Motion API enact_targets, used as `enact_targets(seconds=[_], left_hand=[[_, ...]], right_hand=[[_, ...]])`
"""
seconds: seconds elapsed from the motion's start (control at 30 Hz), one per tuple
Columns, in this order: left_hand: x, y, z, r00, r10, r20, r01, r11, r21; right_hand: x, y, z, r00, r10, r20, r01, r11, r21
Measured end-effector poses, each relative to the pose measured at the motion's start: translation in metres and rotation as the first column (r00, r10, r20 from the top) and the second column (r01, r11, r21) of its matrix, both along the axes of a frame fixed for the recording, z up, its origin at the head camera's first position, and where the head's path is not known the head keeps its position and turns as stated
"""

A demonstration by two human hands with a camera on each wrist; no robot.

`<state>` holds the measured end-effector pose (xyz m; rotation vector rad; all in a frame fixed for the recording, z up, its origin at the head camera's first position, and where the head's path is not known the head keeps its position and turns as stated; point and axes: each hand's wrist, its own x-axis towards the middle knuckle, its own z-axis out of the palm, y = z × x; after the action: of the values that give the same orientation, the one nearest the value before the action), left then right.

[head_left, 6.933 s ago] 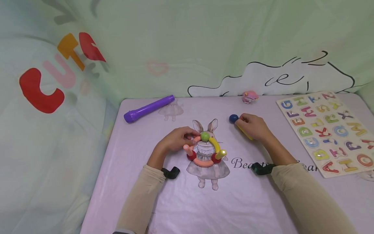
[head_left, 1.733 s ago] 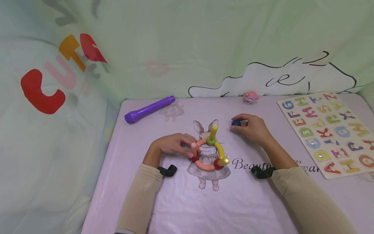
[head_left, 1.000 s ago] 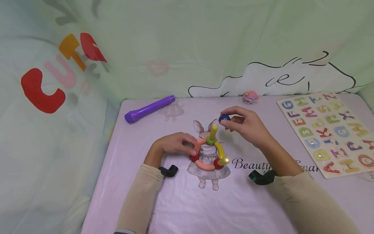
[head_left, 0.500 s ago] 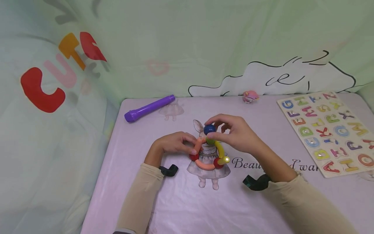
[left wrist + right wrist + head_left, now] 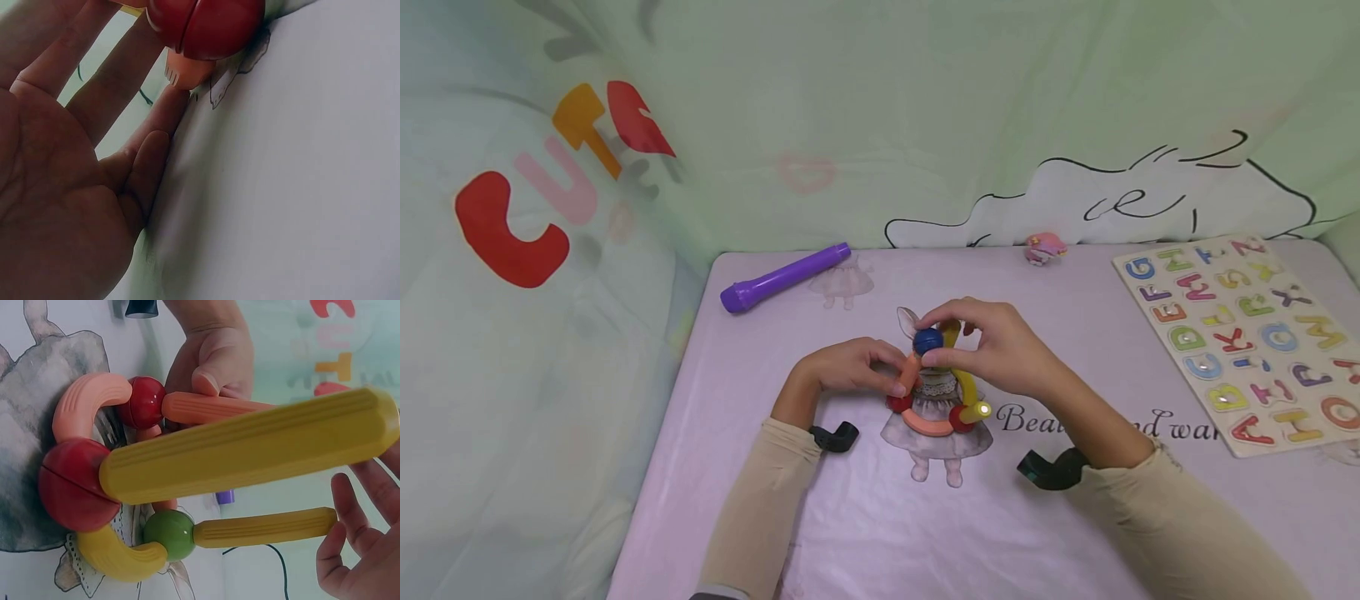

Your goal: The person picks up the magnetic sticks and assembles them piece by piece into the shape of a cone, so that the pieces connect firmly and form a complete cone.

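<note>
A ring of curved orange and yellow magnetic sticks [image 5: 119,556] lies on the table, joined by two red balls [image 5: 80,484] and a green ball [image 5: 169,534]. Straight sticks stand on these balls: an orange stick [image 5: 910,377], a yellow stick [image 5: 256,447] on the near right red ball and another yellow stick [image 5: 265,529] on the green one. My left hand [image 5: 850,367] pinches the orange stick near its red ball. My right hand [image 5: 1003,346] grips a blue ball [image 5: 928,341] between thumb and fingers, at the orange stick's top end. In the right wrist view the blue ball is hidden.
A purple toy microphone [image 5: 784,277] lies at the back left. A small pink toy [image 5: 1045,248] sits at the back edge, and a wooden alphabet board [image 5: 1240,333] lies on the right. Fabric walls [image 5: 850,125] rise behind and to the left.
My right hand has lifted the blue ball and carried it left to the orange stick's top. Before that it separated from a yellow stick, which now stands on the green ball. The orange stick became more upright.
</note>
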<state>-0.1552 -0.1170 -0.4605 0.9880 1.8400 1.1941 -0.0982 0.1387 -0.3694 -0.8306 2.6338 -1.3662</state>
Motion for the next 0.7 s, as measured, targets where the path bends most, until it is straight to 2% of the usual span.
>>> enact_targets(seconds=[0.3,0.47,0.6,0.7], left_hand=[[0.0,0.001,-0.001,0.999,-0.025,0.024,0.024,0.999,0.038],[0.0,0.001,0.0,1.0,-0.01,0.011,0.01,1.0,0.009],[0.001,0.001,0.002,1.0,0.012,0.006,-0.012,1.0,-0.021],[0.001,0.001,0.002,1.0,0.014,0.001,-0.014,0.999,-0.031]], right_hand=[[0.0,-0.003,0.001,1.0,0.023,0.014,-0.024,0.997,0.076],[-0.003,0.005,0.0,1.0,0.01,0.025,-0.011,0.999,0.042],[-0.009,0.014,-0.005,0.993,-0.034,0.117,0.03,0.999,0.033],[-0.013,0.02,-0.011,0.972,-0.05,0.228,0.042,0.998,0.043]])
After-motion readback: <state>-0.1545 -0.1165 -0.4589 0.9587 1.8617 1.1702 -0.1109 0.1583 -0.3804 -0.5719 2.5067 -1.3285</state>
